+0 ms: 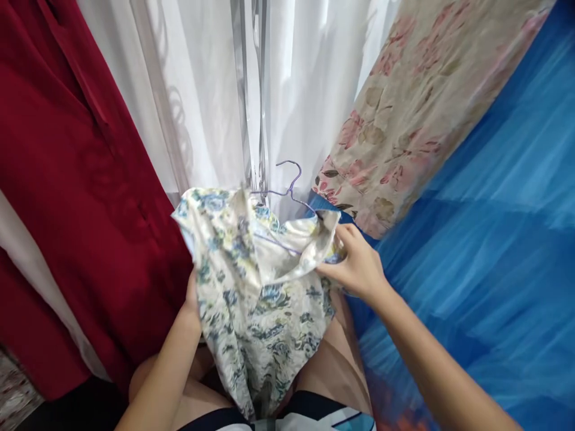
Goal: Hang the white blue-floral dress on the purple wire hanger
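Observation:
A whitish top with blue, green and yellow flowers is held up in front of me, its lower part hanging between my legs. Inside its open neck is a thin purple hanger, whose hook stands up free above the cloth. My right hand pinches the top at the right shoulder, by the neckline, with the thumb in front. At the left side of the cloth is my left hand; the top covers its fingers, so their grip does not show.
Dark red cloth hangs at the left. White curtains with silvery strips hang straight ahead. On the right are a beige cloth with pink flowers and bright blue gathered fabric. My bare legs are below.

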The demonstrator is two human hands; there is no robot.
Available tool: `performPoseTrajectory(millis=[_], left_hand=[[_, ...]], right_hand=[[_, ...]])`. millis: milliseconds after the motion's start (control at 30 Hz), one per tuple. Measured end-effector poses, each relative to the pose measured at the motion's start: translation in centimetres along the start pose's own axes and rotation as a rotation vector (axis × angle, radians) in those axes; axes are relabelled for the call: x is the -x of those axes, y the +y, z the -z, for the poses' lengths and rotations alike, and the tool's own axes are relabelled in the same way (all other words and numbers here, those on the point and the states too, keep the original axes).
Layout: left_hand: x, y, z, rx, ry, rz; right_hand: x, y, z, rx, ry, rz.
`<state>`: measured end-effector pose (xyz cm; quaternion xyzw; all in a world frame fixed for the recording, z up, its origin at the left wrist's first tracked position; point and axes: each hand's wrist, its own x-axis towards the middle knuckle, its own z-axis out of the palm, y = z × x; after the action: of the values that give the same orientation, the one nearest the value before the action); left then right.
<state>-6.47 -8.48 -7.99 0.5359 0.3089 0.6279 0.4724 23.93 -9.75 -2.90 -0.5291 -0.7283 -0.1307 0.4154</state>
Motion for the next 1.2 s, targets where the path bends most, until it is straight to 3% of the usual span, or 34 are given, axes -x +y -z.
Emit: performPoseTrajectory(millis=[100, 200, 300, 400, 533, 600, 700, 767, 833, 967, 1100, 1200], left_hand=[[3.5, -2.6, 2.9, 0.321, 0.231, 0.188], [7.0, -6.8, 3.7, 0.358, 0.441, 0.316], [10.0, -10.5, 2.6, 0.319, 0.495, 0.457], [12.5, -12.4, 0.7, 0.314, 0.503, 0.519], [15.0, -13.2, -1.1, 0.252, 0.527, 0.506], [16.3, -13.5, -1.3, 0.196, 0.568, 0.52], [18.0, -13.8, -1.3, 0.122, 0.58, 0.587], [18.7, -13.5, -1.3, 0.069, 0.558, 0.612], [18.9, -12.9, -1.4, 0.02, 0.525, 0.6], [18.7, -11.9, -1.8, -0.028, 0.465, 0.541], [18.9, -12.6, -2.2, -0.057, 0.529, 0.578], [19.5, -13.3, -2.4, -0.075, 0.602, 0.575]], right_hand=[[-3.6, -0.3, 0.6, 0.024, -0.005, 0.07], [-5.1, -0.9, 1.0, -0.005, -0.072, 0.224], [-4.6, -1.0, 1.9, -0.027, -0.195, 0.318], [-4.0, -0.7, 3.1, -0.005, -0.294, 0.344], [-1.4, -1.3, 3.3, -0.099, -0.174, 0.373], [2.2, -2.5, 1.9, -0.279, -0.042, 0.277], [9.5, -5.0, -2.4, -0.66, 0.054, -0.12], [13.5, -6.4, -5.5, -0.829, -0.108, -0.38], [15.4, -7.4, -8.0, -0.966, -0.228, -0.523], [13.9, -7.8, -9.3, -1.098, -0.395, -0.51], [11.8, -6.9, -8.1, -1.136, -0.356, -0.482], [12.1, -6.2, -7.7, -1.225, -0.384, -0.564]])
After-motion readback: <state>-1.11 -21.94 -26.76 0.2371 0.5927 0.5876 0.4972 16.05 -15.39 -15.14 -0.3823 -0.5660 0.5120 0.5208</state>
